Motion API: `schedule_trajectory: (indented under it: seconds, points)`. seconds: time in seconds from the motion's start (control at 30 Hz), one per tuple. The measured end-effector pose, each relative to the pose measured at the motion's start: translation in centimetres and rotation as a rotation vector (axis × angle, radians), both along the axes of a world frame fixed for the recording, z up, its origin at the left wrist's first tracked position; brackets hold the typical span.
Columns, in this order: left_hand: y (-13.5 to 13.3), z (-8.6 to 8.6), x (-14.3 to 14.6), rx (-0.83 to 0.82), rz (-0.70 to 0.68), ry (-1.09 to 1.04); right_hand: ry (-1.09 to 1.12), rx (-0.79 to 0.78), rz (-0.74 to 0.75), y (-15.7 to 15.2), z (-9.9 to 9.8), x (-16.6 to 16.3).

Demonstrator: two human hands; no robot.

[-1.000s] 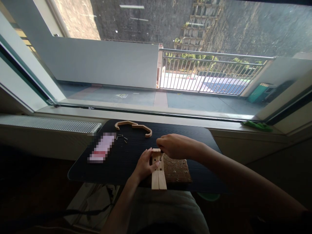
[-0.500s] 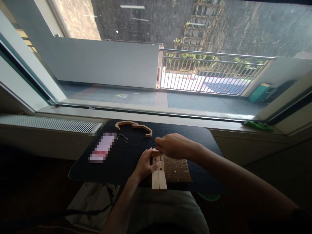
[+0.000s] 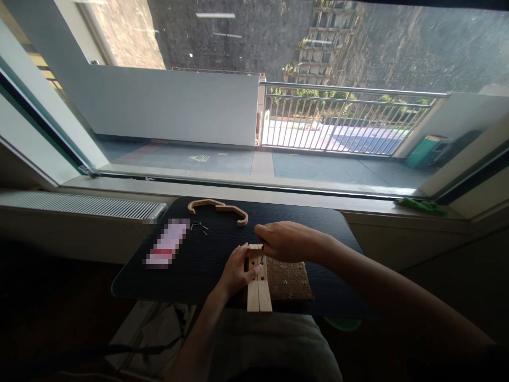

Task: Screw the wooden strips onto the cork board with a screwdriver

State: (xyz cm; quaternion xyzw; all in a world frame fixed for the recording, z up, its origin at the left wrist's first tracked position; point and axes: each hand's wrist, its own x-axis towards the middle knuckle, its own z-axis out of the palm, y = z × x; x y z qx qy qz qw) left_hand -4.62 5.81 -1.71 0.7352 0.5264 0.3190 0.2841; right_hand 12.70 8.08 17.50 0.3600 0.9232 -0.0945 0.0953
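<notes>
Two pale wooden pieces (image 3: 259, 300) lie side by side, with several dark holes in their faces. My left hand (image 3: 235, 270) grips them from the left, its thumb across the top and its fingers along the far left edge. Over their upper right part, my right hand (image 3: 284, 241) is closed on a tool with a thin dark shaft (image 3: 262, 254). The shaft points down at a hole in the right piece; the tool's upper end is hidden in my fist. Under and to the right of the wood is a brown patterned block (image 3: 290, 278).
On the black table (image 3: 159, 284), two curved wooden pieces (image 3: 233, 208) lie at the back near several small screws (image 3: 202, 227). A blurred pink-and-white rectangle (image 3: 169, 241) is at the left. Behind stand a window sill (image 3: 222, 192) and a radiator (image 3: 83, 204); a green cloth (image 3: 421, 205) lies right.
My right hand has shifted slightly right and turned a little, so the tool's thin shaft shows more. My left hand keeps its grip on the wooden pieces.
</notes>
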Motion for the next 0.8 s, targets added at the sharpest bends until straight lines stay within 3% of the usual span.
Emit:
schedule_trajectory:
  seconds: [0.8]
  points:
    - [0.11, -0.43, -0.02, 0.003, 0.009, -0.017, -0.055, -0.041, -0.080, -0.15, 0.65, -0.27]
